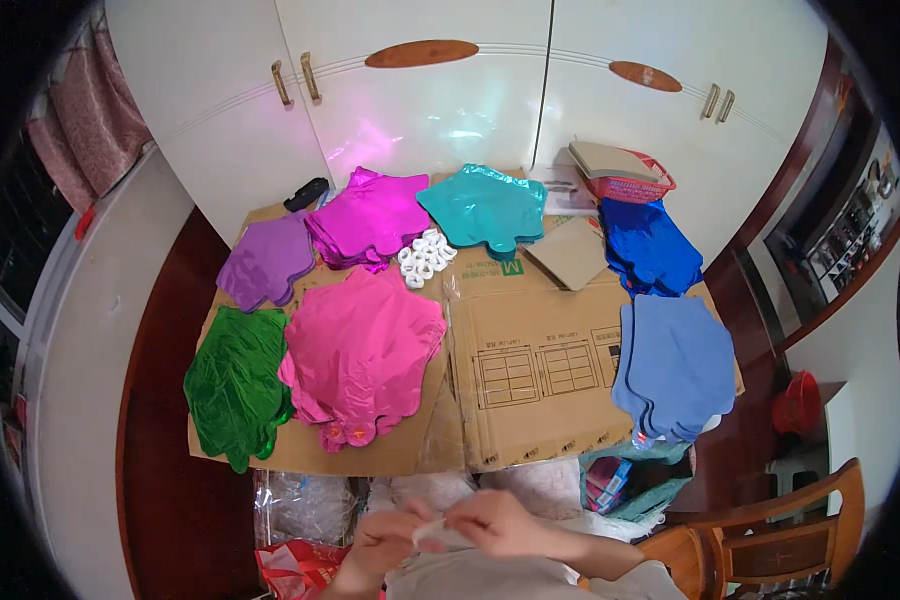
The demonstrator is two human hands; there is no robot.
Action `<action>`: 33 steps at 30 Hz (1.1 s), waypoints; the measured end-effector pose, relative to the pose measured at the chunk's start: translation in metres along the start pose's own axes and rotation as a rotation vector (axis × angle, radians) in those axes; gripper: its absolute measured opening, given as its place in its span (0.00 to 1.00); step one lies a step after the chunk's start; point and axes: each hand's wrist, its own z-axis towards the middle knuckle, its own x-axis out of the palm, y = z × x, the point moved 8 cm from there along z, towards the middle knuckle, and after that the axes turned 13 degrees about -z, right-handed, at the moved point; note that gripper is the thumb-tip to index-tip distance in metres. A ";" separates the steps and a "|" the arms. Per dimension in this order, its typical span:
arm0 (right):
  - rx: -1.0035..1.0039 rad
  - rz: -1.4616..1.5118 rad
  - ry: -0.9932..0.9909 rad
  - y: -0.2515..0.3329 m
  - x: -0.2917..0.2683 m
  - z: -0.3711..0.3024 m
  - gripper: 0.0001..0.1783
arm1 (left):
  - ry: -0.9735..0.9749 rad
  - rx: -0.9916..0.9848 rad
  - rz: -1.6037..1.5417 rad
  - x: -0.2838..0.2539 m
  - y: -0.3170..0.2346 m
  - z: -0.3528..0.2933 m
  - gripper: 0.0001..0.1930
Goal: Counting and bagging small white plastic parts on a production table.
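Close to my body, below the cardboard's near edge, my left hand (392, 535) and my right hand (495, 522) meet around a small white piece (429, 535). Both hands' fingers are closed on it; slightly blurred, it could be a strip or a loop. On the cardboard-covered table (530, 310) lie stacks of flat, shiny shapes that look like uninflated foil balloons. The pink stack (365, 350) and the green stack (235, 380) are nearest on the left. A heap of white rings or coils (425, 258) sits at the middle back.
Purple (265, 262), magenta (370, 218), teal (485, 208), dark blue (650, 245) and light blue (675, 365) stacks line the table. Grey-brown cards (568, 253) lie near a red basket (632, 185). A wooden chair (770, 545) stands at right; white cabinets (420, 110) rise behind.
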 end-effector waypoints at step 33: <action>-0.248 -0.092 0.048 -0.012 0.077 0.028 0.07 | -0.025 -0.372 0.763 -0.054 -0.007 -0.049 0.06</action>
